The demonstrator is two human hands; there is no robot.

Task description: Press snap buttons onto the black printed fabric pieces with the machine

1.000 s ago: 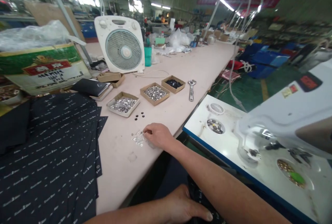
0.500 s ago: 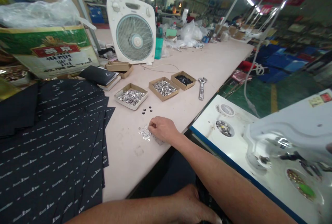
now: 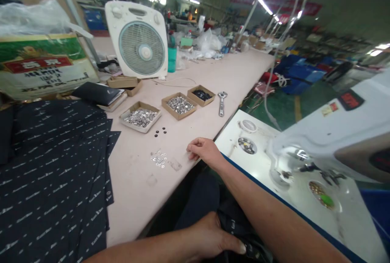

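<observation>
My right hand (image 3: pixel 203 150) hovers at the near edge of the pale table (image 3: pixel 195 104), fingers curled in a pinch; what it holds is too small to make out. A small heap of silver metal pieces (image 3: pixel 159 159) lies on the table to its left. My left hand (image 3: pixel 213 238) rests low at my lap, fingers pressed on dark printed fabric (image 3: pixel 236 230). To the right stands a white machine (image 3: pixel 329 141) with its white work plate (image 3: pixel 262 149).
A stack of dark printed fabric (image 3: pixel 51 173) covers the table's left. Three cardboard trays of small parts (image 3: pixel 140 116) (image 3: pixel 179 105) (image 3: pixel 201 94), three black buttons (image 3: pixel 160 131), a wrench (image 3: pixel 222 103), a white fan (image 3: pixel 138 43) and a printed box (image 3: pixel 42 68) stand farther back.
My right hand has lifted off the heap of silver pieces and moved right, toward the machine. My left hand has stayed on the fabric at my lap.
</observation>
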